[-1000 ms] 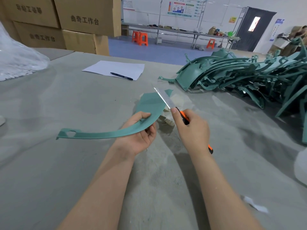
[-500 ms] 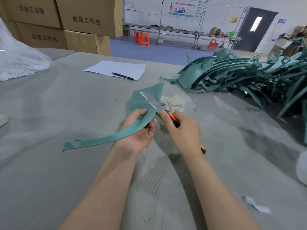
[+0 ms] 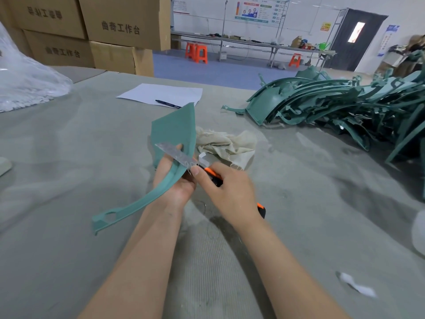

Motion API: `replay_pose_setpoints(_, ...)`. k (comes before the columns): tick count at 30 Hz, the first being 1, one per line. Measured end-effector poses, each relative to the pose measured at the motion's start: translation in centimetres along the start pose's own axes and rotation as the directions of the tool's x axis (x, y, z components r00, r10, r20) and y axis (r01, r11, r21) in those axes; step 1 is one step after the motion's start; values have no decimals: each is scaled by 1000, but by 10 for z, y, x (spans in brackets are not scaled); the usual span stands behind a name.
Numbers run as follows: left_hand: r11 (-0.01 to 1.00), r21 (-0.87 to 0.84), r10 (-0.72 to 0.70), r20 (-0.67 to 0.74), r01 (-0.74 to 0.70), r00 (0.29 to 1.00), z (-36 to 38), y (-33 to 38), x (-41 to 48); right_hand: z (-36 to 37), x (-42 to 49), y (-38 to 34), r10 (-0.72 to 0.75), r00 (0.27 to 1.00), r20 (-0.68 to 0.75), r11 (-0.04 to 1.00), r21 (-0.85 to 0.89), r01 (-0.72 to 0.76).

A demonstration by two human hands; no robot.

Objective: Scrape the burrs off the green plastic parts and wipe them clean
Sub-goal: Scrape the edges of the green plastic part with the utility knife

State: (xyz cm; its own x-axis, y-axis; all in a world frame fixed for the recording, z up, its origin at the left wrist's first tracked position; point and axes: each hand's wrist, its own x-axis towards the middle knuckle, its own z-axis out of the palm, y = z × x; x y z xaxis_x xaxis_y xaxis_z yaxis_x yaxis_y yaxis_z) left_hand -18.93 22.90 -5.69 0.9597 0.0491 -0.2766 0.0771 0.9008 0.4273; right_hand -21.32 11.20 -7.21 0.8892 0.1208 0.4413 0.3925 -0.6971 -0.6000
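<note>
Reading 曲奇工作台, cardboard boxes [image 3: 124, 21] stand behind the table [image 3: 69, 180].

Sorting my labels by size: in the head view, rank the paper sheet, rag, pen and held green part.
As they look:
1. held green part, nearest the camera
2. paper sheet and rag, too alike
3. pen

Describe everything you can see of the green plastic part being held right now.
The green plastic part is matte teal: a broad, pointed, fin-like panel at the far end narrowing into a long curved strip that ends in a tab with a cut-out hole at lower left. It is held up above the grey table, wide end pointing away. The left hand grips it where panel meets strip, and the knife blade, held by the right hand, lies across it.
</note>
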Motion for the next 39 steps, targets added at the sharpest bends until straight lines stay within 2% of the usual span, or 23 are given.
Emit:
replay_pose_setpoints(3, 996, 75, 53, -10, -52, 999, -1, 2, 2, 1, -1, -4, 6, 1000, 30, 1000, 20, -7)
replay_pose_setpoints(14, 984, -162, 74, 33, -68, 997, -1, 3, 0, 4, -6, -11, -1, 997, 77, 998, 57, -3)
replay_pose_setpoints(17, 968, -209, 138, -3, -136, 990, -2, 7, 4, 6, -12, -18, -50, 991, 126, 995, 92, 38)
replay_pose_setpoints(22, 952, -264, 133, -85, -151, 987, -6, 18, 13, 8, -30, -38, -190, 944, 269, 972, 185, 143)
replay_pose_setpoints(26, 962, -209, 156, -100, -174, 983, -9, 19, 16, 1, -31, -43, -272, 914, 300, 938, 294, 182)
replay_pose_setpoints(28, 984, -86, 152, -84, -159, 985, -9, 16, 15, -8, -19, -37, -165, 965, 202, 931, 356, 84)
replay_pose_setpoints(30, 992, -20, 124, -64, -126, 990, -4, 9, 10, -19, -5, -22, 15, 1000, 17, 926, 377, -21)
replay_pose_setpoints(33, 995, 103, -8, -5, 8, 1000, 6, -4, -2, -36, 9, 16, 194, 960, -204, 957, 254, -140)
replay_pose_setpoints(36, 961, 249, -132, 35, 119, 991, 11, -14, -8, -48, 13, 46, 298, 901, -316, 953, 143, -265)
replay_pose_setpoints(39, 915, 353, -224, 39, 196, 974, 12, -18, -11, -52, 14, 58, 335, 862, -380, 942, 110, -318)
